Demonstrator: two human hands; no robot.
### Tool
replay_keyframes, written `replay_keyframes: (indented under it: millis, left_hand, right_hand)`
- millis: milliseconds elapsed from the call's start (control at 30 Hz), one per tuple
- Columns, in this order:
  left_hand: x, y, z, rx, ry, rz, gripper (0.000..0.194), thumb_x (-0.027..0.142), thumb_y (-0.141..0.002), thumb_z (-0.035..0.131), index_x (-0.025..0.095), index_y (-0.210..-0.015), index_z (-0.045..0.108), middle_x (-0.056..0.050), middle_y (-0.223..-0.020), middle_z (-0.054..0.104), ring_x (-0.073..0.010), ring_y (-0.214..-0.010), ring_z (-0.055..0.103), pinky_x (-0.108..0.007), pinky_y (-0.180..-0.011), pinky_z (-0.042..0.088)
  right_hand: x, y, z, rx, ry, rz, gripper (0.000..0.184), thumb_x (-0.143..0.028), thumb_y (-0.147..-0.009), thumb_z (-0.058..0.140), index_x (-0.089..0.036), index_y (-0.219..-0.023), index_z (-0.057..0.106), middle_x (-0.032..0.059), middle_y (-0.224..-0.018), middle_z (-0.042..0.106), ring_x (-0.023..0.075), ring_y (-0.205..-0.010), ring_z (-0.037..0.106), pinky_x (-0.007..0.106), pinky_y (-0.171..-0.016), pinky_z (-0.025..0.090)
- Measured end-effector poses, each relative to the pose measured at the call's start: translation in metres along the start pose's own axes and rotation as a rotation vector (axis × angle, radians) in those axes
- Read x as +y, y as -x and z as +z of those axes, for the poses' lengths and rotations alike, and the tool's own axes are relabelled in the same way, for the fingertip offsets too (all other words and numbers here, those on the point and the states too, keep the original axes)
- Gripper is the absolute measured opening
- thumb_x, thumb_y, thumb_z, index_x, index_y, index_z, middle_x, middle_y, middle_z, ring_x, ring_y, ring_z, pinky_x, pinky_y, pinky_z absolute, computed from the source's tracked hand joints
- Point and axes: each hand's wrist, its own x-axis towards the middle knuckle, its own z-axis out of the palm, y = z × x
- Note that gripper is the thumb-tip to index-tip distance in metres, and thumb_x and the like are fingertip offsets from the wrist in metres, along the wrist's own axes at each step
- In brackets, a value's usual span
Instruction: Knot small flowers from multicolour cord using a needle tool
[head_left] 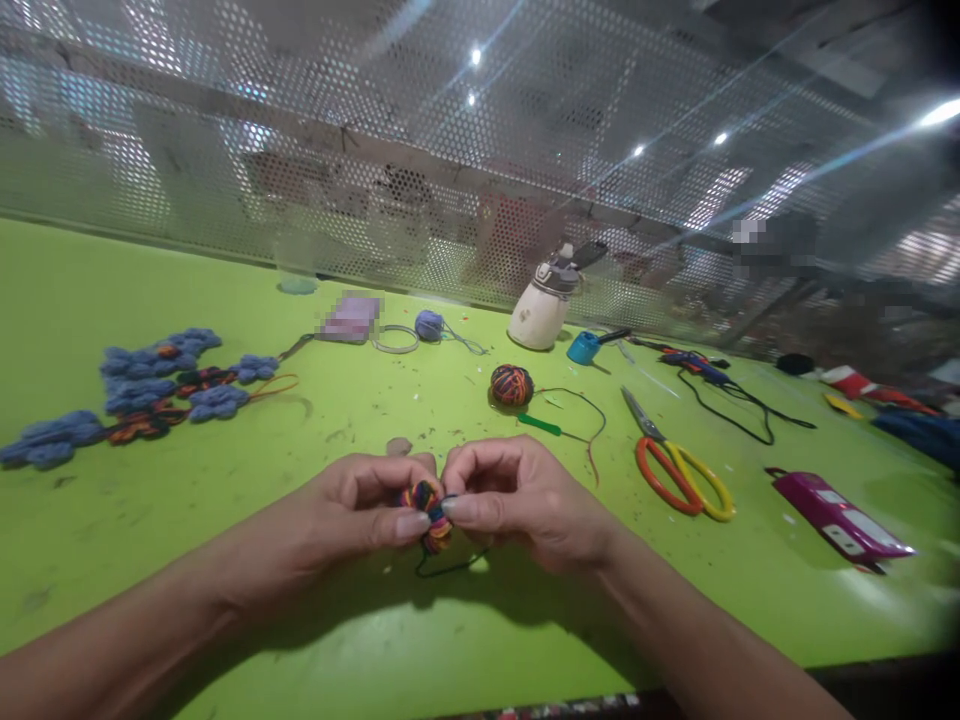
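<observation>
A small crocheted yarn piece (437,532), multicoloured in orange, pink, yellow and dark blue, is held low over the green table. My left hand (367,510) is closed, pinching its left side between thumb and fingers. At its right edge, the thumb and fingertips of my right hand (517,500) are pressed together on the yarn. A dark loose strand hangs below the piece. Beyond my hands lies a multicoloured yarn ball (511,386), and near it a crochet hook (538,424) with a green handle.
Orange-and-yellow-handled scissors (679,470) and a magenta case (844,515) lie right. Joined blue and dark crocheted flowers (142,390) spread left. Farther back are a blue yarn ball (429,325), a white bottle (538,315), a blue pot (583,347) and a perforated metal screen (337,180).
</observation>
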Motion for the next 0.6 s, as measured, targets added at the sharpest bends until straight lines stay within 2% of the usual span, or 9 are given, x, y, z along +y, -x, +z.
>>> replay_keyframes:
  millis: [133, 233, 333, 433, 600]
  left_hand:
    - [-0.003, -0.001, -0.001, -0.001, 0.088, -0.034, 0.014, 0.031, -0.073, 0.072, 0.018, -0.077, 0.067, 0.000, -0.075, 0.055, -0.0147, -0.073, 0.046, -0.026, -0.068, 0.035]
    - [-0.004, -0.003, 0.000, 0.045, 0.100, -0.057, 0.013, 0.028, -0.074, 0.072, 0.017, -0.077, 0.067, -0.001, -0.074, 0.056, -0.0139, -0.070, 0.046, -0.025, -0.063, 0.035]
    - [-0.003, -0.007, -0.002, 0.144, 0.125, -0.062, 0.012, 0.027, -0.075, 0.071, 0.016, -0.081, 0.068, -0.003, -0.078, 0.059, -0.0159, -0.073, 0.051, -0.027, -0.066, 0.038]
    - [-0.003, -0.011, -0.006, 0.225, 0.122, -0.032, 0.012, 0.025, -0.074, 0.072, 0.017, -0.083, 0.067, -0.003, -0.080, 0.062, -0.0167, -0.076, 0.054, -0.028, -0.070, 0.039]
    - [-0.002, -0.013, -0.008, 0.229, -0.014, 0.009, 0.014, 0.027, -0.077, 0.071, 0.016, -0.085, 0.067, -0.004, -0.080, 0.064, -0.0155, -0.073, 0.054, -0.029, -0.067, 0.037]
  right_hand:
    - [0.002, -0.001, -0.001, 0.014, -0.006, 0.006, 0.028, -0.027, -0.060, 0.083, -0.012, -0.065, 0.060, -0.0061, -0.051, 0.051, 0.0038, -0.043, 0.037, 0.018, -0.041, 0.025]
    - [0.005, -0.005, -0.006, 0.051, -0.021, 0.033, 0.029, -0.028, -0.058, 0.085, -0.013, -0.065, 0.060, -0.0065, -0.049, 0.052, 0.0035, -0.041, 0.038, 0.017, -0.039, 0.024]
    - [0.010, -0.009, -0.014, 0.040, -0.033, 0.045, 0.030, -0.030, -0.061, 0.083, -0.013, -0.068, 0.060, -0.0065, -0.048, 0.053, 0.0043, -0.040, 0.042, 0.017, -0.038, 0.028]
    - [0.013, -0.012, -0.020, 0.007, -0.018, 0.026, 0.028, -0.032, -0.067, 0.080, -0.014, -0.072, 0.060, -0.0044, -0.053, 0.056, 0.0068, -0.044, 0.048, 0.019, -0.042, 0.037]
    - [0.009, -0.012, -0.022, 0.079, 0.178, -0.103, 0.022, -0.032, -0.076, 0.072, -0.012, -0.082, 0.065, -0.0001, -0.067, 0.060, 0.0089, -0.058, 0.052, 0.023, -0.056, 0.043]
